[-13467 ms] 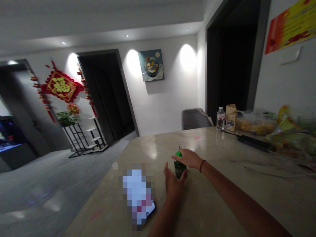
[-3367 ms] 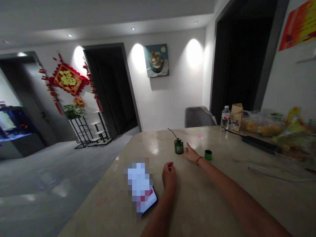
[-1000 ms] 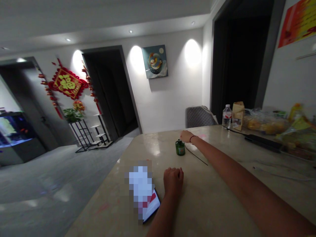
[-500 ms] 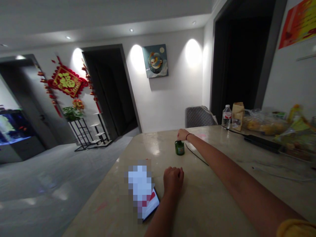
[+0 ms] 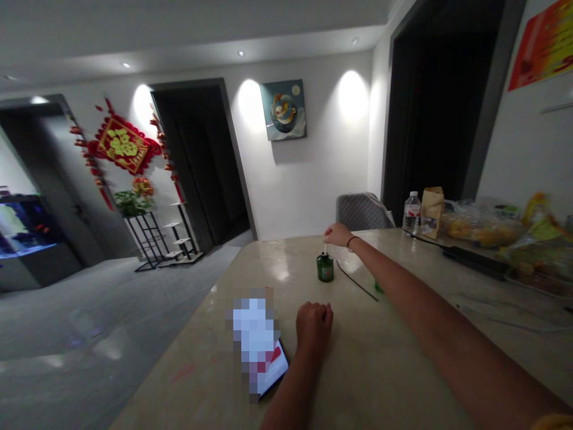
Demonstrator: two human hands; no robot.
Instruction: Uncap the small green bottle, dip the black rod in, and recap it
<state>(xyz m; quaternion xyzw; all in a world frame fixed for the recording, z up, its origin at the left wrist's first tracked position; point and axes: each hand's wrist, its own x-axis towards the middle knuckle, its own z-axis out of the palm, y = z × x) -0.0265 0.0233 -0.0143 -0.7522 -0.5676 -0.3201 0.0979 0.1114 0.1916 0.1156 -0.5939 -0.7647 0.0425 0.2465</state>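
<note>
A small green glass bottle point(image 5: 325, 269) with a pale label and dark neck stands on the table. Above its mouth my right hand point(image 5: 338, 235) pinches a short, narrow whitish piece point(image 5: 326, 247), its lower end at the bottle's opening; I cannot tell what kind of piece it is. My left hand point(image 5: 314, 322) rests on the tabletop in a loose fist, with nothing seen in it. Left of it lies a phone point(image 5: 277, 370), its lit screen mostly blurred out. A thin dark stick point(image 5: 357, 280) lies right of the bottle. Something small and green point(image 5: 378, 287) is partly hidden by my right forearm.
On the table's right side stand a water bottle point(image 5: 412, 213) and a paper bag point(image 5: 432, 212), beside plastic bags of food point(image 5: 478, 227). A black power strip point(image 5: 474, 260) and a pale cable point(image 5: 528, 324) lie there. A grey chair point(image 5: 363, 211) stands behind the far edge.
My right hand has risen a little from the bottle's mouth, and the whitish piece now shows below its fingers. The green thing by my forearm has come into view. My left hand stays put.
</note>
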